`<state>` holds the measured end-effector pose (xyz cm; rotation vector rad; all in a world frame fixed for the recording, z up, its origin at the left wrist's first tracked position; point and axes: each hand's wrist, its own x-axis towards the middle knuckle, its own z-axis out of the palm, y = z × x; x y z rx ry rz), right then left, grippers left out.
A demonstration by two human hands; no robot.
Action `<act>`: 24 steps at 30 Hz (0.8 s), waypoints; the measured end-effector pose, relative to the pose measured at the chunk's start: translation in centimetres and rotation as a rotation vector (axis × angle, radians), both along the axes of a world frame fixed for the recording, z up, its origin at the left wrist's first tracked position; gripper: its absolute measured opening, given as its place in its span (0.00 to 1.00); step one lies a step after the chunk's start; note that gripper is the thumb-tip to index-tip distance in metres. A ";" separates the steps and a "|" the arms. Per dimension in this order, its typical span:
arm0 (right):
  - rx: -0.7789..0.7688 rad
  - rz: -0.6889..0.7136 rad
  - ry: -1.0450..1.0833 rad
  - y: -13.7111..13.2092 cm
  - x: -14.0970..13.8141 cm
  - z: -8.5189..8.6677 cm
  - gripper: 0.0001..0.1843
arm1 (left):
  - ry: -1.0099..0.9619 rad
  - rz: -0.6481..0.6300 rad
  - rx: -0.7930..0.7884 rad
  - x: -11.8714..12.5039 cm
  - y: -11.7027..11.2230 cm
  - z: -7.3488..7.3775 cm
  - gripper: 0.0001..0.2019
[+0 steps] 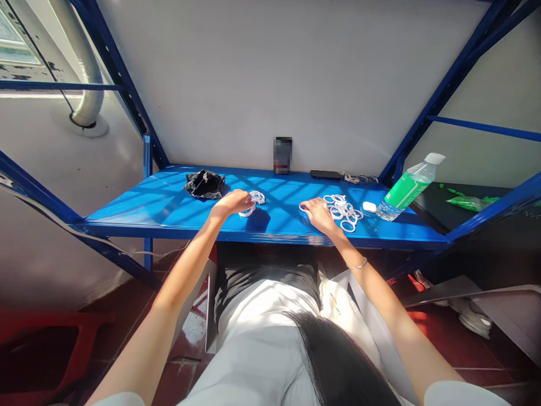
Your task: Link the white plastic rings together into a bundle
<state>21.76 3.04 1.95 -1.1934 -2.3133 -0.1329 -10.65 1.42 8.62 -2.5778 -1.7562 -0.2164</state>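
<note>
Several small white rings [344,212] lie in a loose pile on the blue table [279,228], under and beside my right hand [320,215]. That hand's thumb and fingers pinch a single white ring [302,208] at its left. My left hand [233,203] is closed just above the tabletop, its shadow falling to the right. A small bunch of white rings [257,197] shows at its fingertips, apparently gripped; the fingers hide part of it. Left of this hand sits a crumpled black plastic bag [204,185] with its mouth open.
A bottle [406,189] with a green label stands at the right, beside a small white case [369,207]. A black phone [325,175] and a coiled cable [357,179] lie along the back. A dark upright box [283,155] leans near the wall. Blue frame posts flank the table.
</note>
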 end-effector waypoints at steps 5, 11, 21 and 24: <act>-0.116 0.152 0.146 -1.1 -0.9 1.2 0.15 | -0.019 -0.048 0.107 1.0 -0.4 0.6 0.15; -0.166 0.389 0.247 -3.5 -2.3 2.4 0.16 | -0.281 -0.218 0.013 4.4 -0.9 -0.4 0.23; -0.107 0.396 0.184 -4.4 -3.4 1.9 0.15 | -0.727 -0.388 -0.263 7.3 -0.6 -3.3 0.29; -0.151 0.329 0.316 -3.7 -3.4 1.1 0.14 | -0.858 -0.470 -0.356 7.1 -0.7 -3.0 0.27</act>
